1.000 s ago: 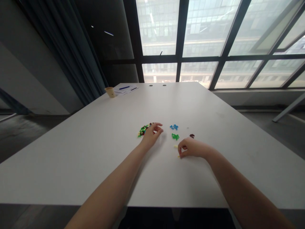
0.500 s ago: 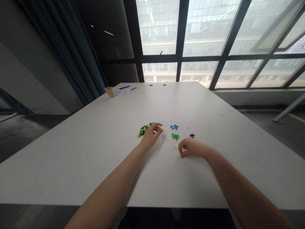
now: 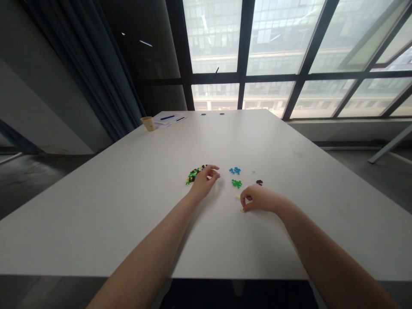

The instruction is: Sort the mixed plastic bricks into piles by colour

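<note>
Multicoloured plastic bits (image 3: 194, 174) heap beside the curled left hand (image 3: 204, 182); right hand (image 3: 255, 199) touches yellow pieces (image 3: 241, 210); neither grip is clear.

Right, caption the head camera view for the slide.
Left hand by a mixed pile of small pieces, right hand at yellow pieces.

1. The left hand (image 3: 203, 183) is seen curled at the edge of a mixed pile of small plastic pieces (image 3: 194, 175).
2. The right hand (image 3: 258, 199) is poised beside a yellow piece (image 3: 241, 210).
3. Blue pieces (image 3: 234, 171), green pieces (image 3: 237, 183) and dark brown pieces (image 3: 259, 182) are laid apart on a white table (image 3: 128, 206).
4. A paper cup (image 3: 148, 123) is placed beside papers (image 3: 169, 119) at the far end.
</note>
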The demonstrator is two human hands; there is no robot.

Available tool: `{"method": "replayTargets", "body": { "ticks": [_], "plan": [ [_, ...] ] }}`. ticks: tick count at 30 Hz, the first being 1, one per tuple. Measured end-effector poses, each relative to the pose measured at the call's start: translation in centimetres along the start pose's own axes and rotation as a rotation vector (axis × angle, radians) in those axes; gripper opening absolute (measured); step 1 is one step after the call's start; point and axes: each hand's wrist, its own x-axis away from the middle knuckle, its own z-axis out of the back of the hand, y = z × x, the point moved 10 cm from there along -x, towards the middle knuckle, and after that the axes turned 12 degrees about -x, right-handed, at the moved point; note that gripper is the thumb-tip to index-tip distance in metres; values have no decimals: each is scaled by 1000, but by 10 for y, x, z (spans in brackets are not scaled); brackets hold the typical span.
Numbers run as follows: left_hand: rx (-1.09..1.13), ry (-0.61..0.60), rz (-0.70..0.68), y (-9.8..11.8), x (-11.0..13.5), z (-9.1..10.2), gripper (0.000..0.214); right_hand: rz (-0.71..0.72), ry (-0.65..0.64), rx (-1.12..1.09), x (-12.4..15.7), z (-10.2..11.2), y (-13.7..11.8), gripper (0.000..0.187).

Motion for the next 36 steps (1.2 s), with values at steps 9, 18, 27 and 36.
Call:
{"method": "replayTargets", "body": {
  "ticks": [9,18,27,36],
  "plan": [
    [-107,164,20,-17,-7,30,19,25,3,-11,1,1,-3,7],
    [-815,142,203,-58,-11,43,29,-1,331,4,5,40,7,18],
    [-876,57,95,-57,-12,24,27,27,469,-6,5,58,15,22],
    [-810,89,113,-51,-12,27,16,22,488,-1,6,59,16,25]
  ]
}}
